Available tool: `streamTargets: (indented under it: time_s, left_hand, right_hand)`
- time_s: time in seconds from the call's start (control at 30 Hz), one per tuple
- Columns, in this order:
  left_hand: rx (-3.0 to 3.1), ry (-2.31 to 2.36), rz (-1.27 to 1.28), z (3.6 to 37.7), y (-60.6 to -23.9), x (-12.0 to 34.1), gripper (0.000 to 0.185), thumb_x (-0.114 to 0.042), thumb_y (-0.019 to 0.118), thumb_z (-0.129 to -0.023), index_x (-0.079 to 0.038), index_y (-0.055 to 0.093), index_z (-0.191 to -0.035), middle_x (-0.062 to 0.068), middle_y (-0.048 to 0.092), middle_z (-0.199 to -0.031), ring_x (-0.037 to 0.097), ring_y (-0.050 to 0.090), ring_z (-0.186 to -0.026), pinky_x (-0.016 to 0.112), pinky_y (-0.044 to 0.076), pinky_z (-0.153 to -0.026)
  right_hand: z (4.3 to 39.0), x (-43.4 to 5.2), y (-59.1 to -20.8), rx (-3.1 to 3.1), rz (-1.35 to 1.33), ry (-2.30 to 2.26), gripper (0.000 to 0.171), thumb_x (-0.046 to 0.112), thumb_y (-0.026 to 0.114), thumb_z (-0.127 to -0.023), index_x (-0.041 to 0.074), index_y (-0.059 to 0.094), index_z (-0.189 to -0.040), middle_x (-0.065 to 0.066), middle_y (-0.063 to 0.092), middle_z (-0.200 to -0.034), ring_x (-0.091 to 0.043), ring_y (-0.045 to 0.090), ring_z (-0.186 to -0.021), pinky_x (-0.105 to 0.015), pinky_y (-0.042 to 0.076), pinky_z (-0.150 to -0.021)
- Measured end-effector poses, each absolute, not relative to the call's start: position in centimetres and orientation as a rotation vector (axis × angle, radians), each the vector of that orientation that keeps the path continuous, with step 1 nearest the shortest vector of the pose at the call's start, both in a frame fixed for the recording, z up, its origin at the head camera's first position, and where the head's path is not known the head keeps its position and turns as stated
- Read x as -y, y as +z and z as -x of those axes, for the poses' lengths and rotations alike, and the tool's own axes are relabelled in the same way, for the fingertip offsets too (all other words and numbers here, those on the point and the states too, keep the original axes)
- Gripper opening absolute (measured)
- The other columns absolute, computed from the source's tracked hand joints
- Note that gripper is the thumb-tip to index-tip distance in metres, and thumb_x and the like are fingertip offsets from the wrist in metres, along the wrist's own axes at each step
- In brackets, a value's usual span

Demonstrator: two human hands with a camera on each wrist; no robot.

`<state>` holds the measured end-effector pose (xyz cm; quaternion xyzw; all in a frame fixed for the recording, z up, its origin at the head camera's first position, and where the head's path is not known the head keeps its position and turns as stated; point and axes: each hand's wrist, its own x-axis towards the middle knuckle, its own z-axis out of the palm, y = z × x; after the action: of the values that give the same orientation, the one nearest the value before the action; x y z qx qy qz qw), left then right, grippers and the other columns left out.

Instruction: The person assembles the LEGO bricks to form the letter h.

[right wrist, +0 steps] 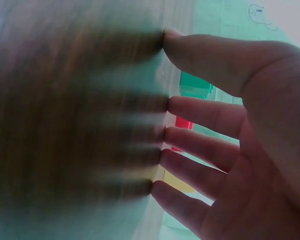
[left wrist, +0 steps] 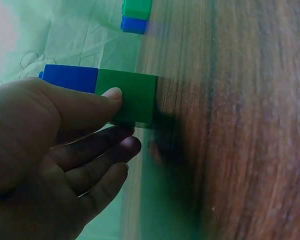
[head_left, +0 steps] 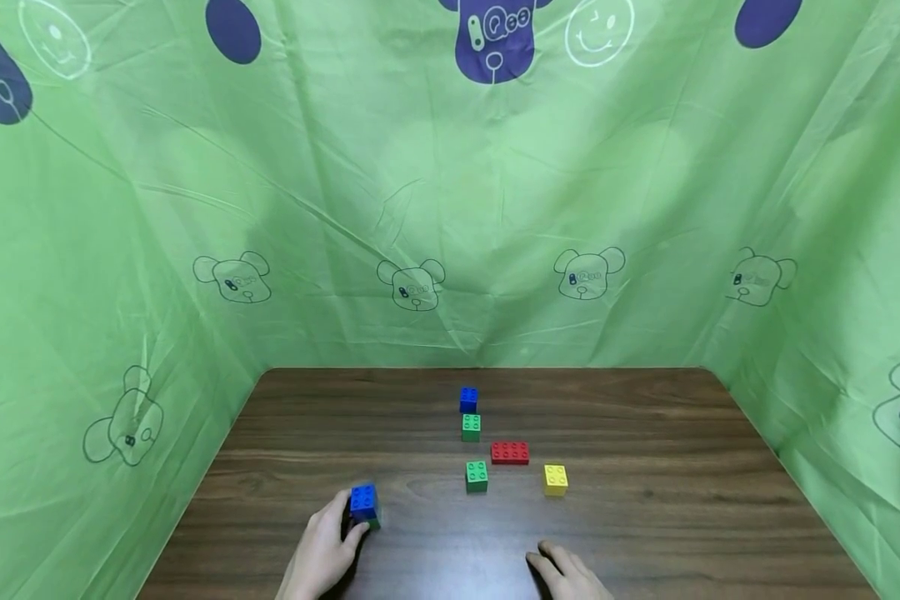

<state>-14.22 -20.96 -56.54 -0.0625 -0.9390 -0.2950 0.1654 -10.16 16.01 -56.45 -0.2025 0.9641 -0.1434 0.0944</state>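
My left hand (head_left: 322, 546) grips a two-brick stack near the left front of the table. Its blue brick (head_left: 363, 500) is on top of a green brick (head_left: 375, 523). In the left wrist view the thumb lies against the side of the green brick (left wrist: 135, 100), below the blue brick (left wrist: 72, 78); the grip's far side is partly hidden. My right hand (head_left: 567, 573) rests on the table at the right front, holding nothing. The right wrist view shows its fingers (right wrist: 205, 115) spread and extended, fingertips touching the tabletop.
Beyond the hands stand a near green brick (head_left: 476, 477), a yellow brick (head_left: 556, 481), a long red brick (head_left: 510, 453), a farther green brick (head_left: 471, 427) and a blue brick (head_left: 468, 400). Green printed cloth (head_left: 495, 333) surrounds the wooden table (head_left: 645, 433) at back and sides.
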Motion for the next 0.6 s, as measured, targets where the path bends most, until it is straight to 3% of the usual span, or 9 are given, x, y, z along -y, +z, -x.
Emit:
streamTargets:
  time_s: [0.1, 0.33, 0.5, 0.6]
  left_hand:
    - [2.696, -0.836, 0.167, 14.3, -56.2, 20.8, 0.046, -0.007, 0.079, -0.071, -0.004, 0.059, -0.113, 0.01, 0.068, -0.099, 0.025, 0.066, -0.092, 0.041, 0.054, -0.079]
    - [2.781, -0.77, 0.135, 13.4, -52.8, 20.8, 0.069, -0.02, 0.077, -0.076, -0.003, 0.046, -0.135, 0.021, 0.06, -0.122, 0.037, 0.058, -0.11, 0.053, 0.046, -0.091]
    - [2.651, -0.656, 0.228, 13.2, -49.5, 19.1, 0.073, -0.024, 0.08, -0.073, -0.007, 0.047, -0.136, 0.014, 0.06, -0.119, 0.032, 0.059, -0.107, 0.053, 0.046, -0.086]
    - [2.539, -0.637, 0.346, 14.1, -48.2, 17.1, 0.068, -0.024, 0.081, -0.071, -0.012, 0.052, -0.132, 0.006, 0.061, -0.117, 0.025, 0.06, -0.105, 0.047, 0.048, -0.084]
  right_hand:
    - [10.3, -16.1, -56.4, -2.839, 0.597, -0.421, 0.084, 0.079, 0.049, -0.073, 0.013, 0.057, -0.123, -0.012, 0.054, -0.122, -0.034, 0.055, -0.107, -0.049, 0.05, -0.082]
    - [10.3, -15.9, -56.2, -2.81, 0.59, -0.417, 0.085, 0.08, 0.046, -0.074, 0.013, 0.057, -0.125, -0.013, 0.054, -0.124, -0.035, 0.054, -0.11, -0.049, 0.049, -0.083]
    - [10.4, -16.0, -56.1, -2.789, 0.566, -0.433, 0.083, 0.079, 0.047, -0.074, 0.014, 0.058, -0.124, -0.013, 0.054, -0.124, -0.034, 0.054, -0.109, -0.05, 0.049, -0.082]
    - [10.6, -16.2, -55.6, -2.86, 0.604, -0.46, 0.072, 0.069, 0.056, -0.077, 0.012, 0.06, -0.121, -0.009, 0.058, -0.118, -0.031, 0.057, -0.104, -0.048, 0.05, -0.08]
